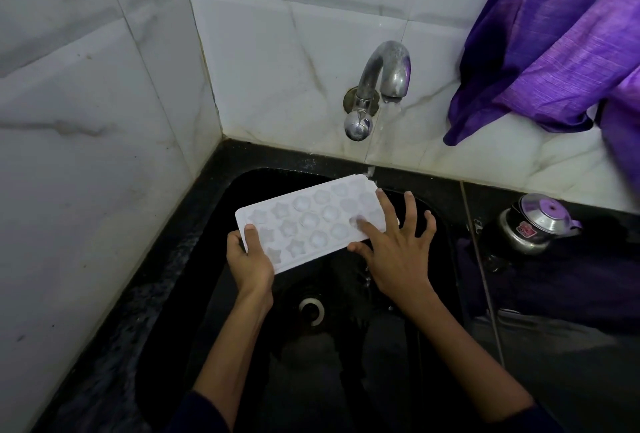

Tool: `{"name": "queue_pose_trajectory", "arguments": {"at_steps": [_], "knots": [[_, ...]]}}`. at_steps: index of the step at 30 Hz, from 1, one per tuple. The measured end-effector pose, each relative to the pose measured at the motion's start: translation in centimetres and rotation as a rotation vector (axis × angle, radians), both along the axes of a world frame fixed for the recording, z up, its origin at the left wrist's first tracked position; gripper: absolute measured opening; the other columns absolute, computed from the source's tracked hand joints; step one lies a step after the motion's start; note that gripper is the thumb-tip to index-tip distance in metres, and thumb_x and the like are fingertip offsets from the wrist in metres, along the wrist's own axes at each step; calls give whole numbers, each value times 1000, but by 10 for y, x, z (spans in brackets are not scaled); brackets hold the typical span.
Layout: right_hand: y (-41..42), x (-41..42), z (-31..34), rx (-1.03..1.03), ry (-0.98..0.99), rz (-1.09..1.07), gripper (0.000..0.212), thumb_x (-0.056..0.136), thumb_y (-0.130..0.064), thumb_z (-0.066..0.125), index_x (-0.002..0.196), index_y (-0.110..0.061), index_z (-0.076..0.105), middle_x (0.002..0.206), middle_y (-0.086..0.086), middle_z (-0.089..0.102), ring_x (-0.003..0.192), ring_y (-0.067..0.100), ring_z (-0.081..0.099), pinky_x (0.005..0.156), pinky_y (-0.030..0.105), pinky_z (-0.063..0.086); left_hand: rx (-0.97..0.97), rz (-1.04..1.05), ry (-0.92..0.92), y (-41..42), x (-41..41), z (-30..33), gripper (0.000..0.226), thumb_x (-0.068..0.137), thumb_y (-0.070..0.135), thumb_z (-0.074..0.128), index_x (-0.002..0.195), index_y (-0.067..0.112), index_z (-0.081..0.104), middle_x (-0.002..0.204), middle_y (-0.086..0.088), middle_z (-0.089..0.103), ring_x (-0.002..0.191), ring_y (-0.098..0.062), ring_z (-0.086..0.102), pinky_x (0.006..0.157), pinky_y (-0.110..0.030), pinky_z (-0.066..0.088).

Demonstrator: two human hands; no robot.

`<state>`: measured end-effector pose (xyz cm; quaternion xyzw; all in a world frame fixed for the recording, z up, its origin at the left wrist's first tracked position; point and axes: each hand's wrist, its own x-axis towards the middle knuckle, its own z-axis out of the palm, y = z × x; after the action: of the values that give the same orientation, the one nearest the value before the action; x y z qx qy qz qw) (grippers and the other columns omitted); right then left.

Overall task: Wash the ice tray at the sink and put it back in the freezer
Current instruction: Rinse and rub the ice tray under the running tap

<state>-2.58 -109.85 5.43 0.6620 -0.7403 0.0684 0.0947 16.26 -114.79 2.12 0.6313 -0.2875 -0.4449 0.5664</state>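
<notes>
A white ice tray [308, 221] with star and round moulds is held over the black sink [214, 211], cavities facing up. My left hand [250, 259] grips its near left corner, thumb on top. My right hand [394, 245] is spread open at the tray's right end, with a fingertip pressed on a mould and the thumb at the tray's near edge. Water runs from the steel tap [384, 82] on the tiled wall and strikes the tray's far right corner.
The sink drain [311, 309] lies below the tray. A steel kettle with a purple knob [535, 223] stands on the black counter at the right. A purple cloth [554, 34] hangs at the upper right. White tiled walls close in at the left and back.
</notes>
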Motion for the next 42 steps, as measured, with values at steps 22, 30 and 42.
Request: {"name": "queue_pose_trajectory", "arguments": {"at_steps": [22,30,42], "knots": [[18,-16,3,103,-165,-12,41,80,-61,56,115,-41,62,159,-2,0,140,32,-15,105,49,-9,21,-131,32,6,-7,-1,24,99,33,42,79,24,49,81,3,63,67,-9,62,46,-15,47],[1,-33,25,112,-364,-92,46,40,-73,74,74,-43,69,156,-11,9,140,24,-13,108,55,-5,33,-167,18,1,-12,-4,23,99,34,43,80,24,50,82,4,63,69,-10,63,48,-17,47],[-36,-8,15,225,-292,-4,79,56,-94,18,111,-53,56,158,-7,5,141,27,-18,107,59,-13,14,-192,14,-3,-12,-6,21,98,34,45,81,25,52,84,3,65,68,-7,63,46,-13,47]]}}
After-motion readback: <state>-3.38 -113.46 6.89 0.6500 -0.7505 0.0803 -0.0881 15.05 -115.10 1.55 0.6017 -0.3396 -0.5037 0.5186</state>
